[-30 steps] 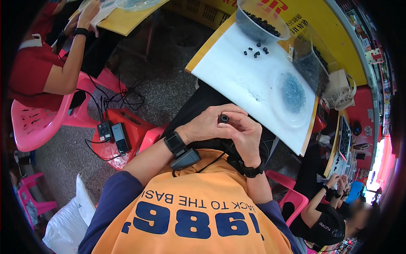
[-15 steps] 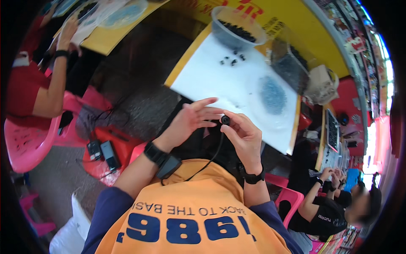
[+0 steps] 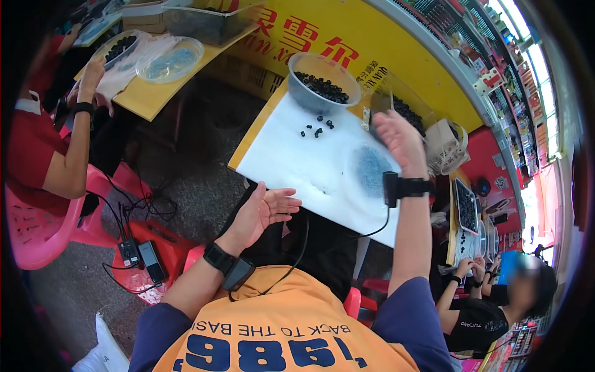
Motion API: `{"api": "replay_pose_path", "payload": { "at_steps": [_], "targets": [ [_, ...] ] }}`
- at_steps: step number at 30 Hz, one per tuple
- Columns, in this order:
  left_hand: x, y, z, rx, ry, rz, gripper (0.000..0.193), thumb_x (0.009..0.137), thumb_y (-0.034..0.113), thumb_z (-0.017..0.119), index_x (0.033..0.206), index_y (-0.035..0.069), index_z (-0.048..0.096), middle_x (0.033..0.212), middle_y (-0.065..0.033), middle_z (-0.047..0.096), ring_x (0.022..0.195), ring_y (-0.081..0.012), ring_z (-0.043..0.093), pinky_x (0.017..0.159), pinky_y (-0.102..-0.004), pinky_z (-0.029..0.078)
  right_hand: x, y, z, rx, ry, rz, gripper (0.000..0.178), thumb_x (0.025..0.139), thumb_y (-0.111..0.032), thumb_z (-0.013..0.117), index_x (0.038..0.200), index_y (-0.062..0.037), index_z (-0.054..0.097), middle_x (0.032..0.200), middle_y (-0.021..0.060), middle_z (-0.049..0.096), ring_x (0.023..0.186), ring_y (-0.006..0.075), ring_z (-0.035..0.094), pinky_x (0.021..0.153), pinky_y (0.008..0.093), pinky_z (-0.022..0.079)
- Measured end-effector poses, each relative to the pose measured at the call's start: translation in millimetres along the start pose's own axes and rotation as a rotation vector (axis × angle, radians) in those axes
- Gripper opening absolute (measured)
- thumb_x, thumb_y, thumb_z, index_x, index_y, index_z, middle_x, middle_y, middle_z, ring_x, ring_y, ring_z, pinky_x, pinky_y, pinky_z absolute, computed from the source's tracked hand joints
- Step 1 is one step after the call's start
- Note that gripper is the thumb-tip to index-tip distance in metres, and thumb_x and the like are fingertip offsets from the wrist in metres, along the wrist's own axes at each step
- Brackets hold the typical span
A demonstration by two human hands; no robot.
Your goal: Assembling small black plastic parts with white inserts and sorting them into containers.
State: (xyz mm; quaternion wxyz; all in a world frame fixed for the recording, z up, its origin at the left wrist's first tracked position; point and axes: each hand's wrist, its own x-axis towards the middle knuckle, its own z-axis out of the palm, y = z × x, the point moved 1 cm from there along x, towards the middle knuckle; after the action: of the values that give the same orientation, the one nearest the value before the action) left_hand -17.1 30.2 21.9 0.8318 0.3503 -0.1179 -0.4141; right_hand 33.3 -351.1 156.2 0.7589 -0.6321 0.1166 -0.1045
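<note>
My left hand hovers in front of the near edge of the white-covered table. Its palm is turned up, fingers apart, with nothing in it. My right hand reaches forward to the near side of a clear bin of black parts. Its fingers are loosely bent and no held thing shows; the thumb is hidden. Below that hand lies a round patch of small bluish pieces. A few loose black cylindrical parts rest on the white surface, before a translucent bowl holding many more.
A white bag stands right of the bin. On the left, a co-worker sits at another table; a second person works at the right. Cables run from boxes on a red stool. A cord trails from my wrist device.
My right hand has left the spot beside my left hand and swung forward to the clear bin. The black cylindrical part it held no longer shows. My left hand has drawn back slightly.
</note>
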Motion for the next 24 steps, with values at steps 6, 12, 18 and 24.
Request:
{"api": "replay_pose_path", "payload": {
  "at_steps": [6,12,18,24],
  "targets": [
    [1,-1,2,0.010,0.077,-0.137,0.070,0.106,0.056,0.021,0.130,0.003,0.059,0.120,-0.0132,0.068,0.113,-0.0202,0.063,0.098,-0.0344,0.047,37,90,46,-1.066,0.162,-0.114,0.035,0.088,-0.025,0.068,0.110,0.0023,0.072,0.103,0.0204,0.073,0.096,0.0294,0.070,0.085,0.0374,0.053],
    [1,-3,-5,0.068,0.138,-0.189,0.056,0.106,0.048,0.035,0.123,0.002,0.063,0.112,-0.0088,0.069,0.102,-0.0155,0.063,0.092,-0.0308,0.049,96,150,29,-1.280,0.321,-0.273,0.033,0.082,-0.025,0.069,0.105,-0.0009,0.073,0.094,0.0200,0.072,0.089,0.0361,0.068,0.080,0.0393,0.053],
    [2,-3,-6,0.066,0.159,-0.201,0.056,0.105,0.050,0.040,0.120,0.002,0.065,0.109,-0.0085,0.069,0.098,-0.0151,0.064,0.089,-0.0296,0.050,82,151,38,-1.363,0.224,-0.282,0.027,0.078,-0.017,0.072,0.101,-0.0014,0.074,0.094,0.0201,0.072,0.089,0.0355,0.069,0.082,0.0400,0.054],
    [3,-9,-5,0.074,0.149,-0.211,0.054,0.105,0.049,0.042,0.119,0.003,0.066,0.108,-0.0087,0.069,0.098,-0.0148,0.064,0.089,-0.0298,0.050,39,118,50,-1.172,0.129,-0.124,0.026,0.080,-0.013,0.069,0.103,-0.0002,0.073,0.095,0.0179,0.073,0.087,0.0305,0.070,0.081,0.0378,0.055]
  ]
}}
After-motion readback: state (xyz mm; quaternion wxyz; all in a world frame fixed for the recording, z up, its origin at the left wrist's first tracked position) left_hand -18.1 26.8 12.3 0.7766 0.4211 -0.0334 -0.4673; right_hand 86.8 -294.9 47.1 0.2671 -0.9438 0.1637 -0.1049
